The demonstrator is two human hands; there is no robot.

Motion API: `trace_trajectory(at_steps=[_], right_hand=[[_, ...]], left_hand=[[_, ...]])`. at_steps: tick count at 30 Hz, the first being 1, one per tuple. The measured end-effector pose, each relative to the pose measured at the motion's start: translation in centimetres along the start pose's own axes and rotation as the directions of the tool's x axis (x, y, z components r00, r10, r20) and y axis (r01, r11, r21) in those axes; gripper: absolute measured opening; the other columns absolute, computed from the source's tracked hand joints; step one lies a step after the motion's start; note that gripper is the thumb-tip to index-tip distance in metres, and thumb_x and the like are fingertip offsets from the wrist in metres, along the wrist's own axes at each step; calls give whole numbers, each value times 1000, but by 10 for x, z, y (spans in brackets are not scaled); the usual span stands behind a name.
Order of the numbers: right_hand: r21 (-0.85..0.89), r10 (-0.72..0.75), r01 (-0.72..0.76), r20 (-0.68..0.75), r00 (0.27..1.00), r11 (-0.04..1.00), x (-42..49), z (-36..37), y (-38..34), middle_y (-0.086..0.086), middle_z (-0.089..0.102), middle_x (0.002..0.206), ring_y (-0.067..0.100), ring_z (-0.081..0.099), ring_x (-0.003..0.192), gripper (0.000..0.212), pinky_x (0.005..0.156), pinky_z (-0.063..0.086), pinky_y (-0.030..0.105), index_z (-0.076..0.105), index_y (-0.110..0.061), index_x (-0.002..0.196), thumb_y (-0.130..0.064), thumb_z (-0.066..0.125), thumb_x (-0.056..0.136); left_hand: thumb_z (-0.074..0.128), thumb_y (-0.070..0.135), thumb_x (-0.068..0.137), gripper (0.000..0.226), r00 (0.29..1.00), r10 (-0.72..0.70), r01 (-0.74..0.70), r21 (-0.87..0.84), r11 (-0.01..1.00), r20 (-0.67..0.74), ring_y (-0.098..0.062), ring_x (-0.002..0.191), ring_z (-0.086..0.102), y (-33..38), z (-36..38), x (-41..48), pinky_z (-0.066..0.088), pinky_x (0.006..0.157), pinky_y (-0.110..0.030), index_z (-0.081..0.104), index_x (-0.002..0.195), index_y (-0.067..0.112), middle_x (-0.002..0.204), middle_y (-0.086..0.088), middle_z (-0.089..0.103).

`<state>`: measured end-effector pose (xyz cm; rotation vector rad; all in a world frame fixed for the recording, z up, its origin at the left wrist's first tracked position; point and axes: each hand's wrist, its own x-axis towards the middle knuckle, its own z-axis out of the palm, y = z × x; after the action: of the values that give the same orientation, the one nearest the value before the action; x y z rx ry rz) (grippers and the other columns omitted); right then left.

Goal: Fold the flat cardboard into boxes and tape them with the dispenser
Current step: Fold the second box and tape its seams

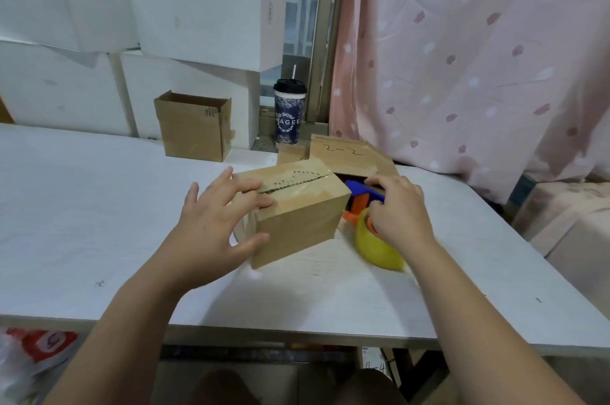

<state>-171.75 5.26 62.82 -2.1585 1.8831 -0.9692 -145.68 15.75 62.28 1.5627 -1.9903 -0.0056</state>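
Head view showed the box (pixel 303 210) on the bench (pixel 99 223), tape over its top seam. The left hand (pixel 214 226) pressed it with wide fingers; the right hand (pixel 399 210) gripped the dispenser (pixel 355 206) just beside it. Taping seemed almost finished; next, I think, the tape needs a clean cut

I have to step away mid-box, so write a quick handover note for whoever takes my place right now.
Left hand: open, fingers spread on the closed box's top, thumb against its front.
Right hand: grips the tape dispenser, just right of that box on the table.
Done: box folded, top seam looks taped.
Left: underside hidden, so check it; the open box at the back is untaped on top.
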Motion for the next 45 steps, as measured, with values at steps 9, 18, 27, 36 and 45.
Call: trace_trajectory(at_steps=[9,18,27,36,45], right_hand=[[-300,233,-129,342,910,945,26,-12,45,3,59,102,24,57,91,56,68,46,30,47,-34,132,-24,63,80],[-157,246,-191,538,806,969,27,-28,48,7,64,88,20,64,75,9,52,49,23,60,-17,91,-18,62,83],[262,147,-543,789,596,798,4,-48,57,4,65,60,15,66,55,24,50,52,23,62,-11,83,-14,59,60],[567,9,-621,735,678,542,3,-44,31,9,74,93,14,70,70,24,49,52,23,66,-14,102,-22,43,98],[667,149,-251,206,967,702,26,-35,-38,0,69,81,28,67,84,26,66,59,45,66,-37,79,-30,63,54]], left_hand=[[62,39,85,39,991,44,-30,112,993,-126,-14,105,38,22,14,5,37,85,-34,57,124,44,107,10,41],[63,40,86,38,975,-35,83,213,973,-220,-19,98,39,43,29,13,36,63,-27,60,124,36,103,1,47],[54,36,92,34,970,-80,121,171,978,-230,-19,100,37,53,33,18,38,66,-28,59,126,37,106,1,47],[58,21,92,38,961,-113,128,44,991,-250,-23,104,46,56,40,18,43,77,-32,56,129,17,113,-4,57],[50,9,95,24,931,-223,111,-359,927,-288,-6,100,55,54,36,21,33,80,-12,66,106,23,105,8,63]])
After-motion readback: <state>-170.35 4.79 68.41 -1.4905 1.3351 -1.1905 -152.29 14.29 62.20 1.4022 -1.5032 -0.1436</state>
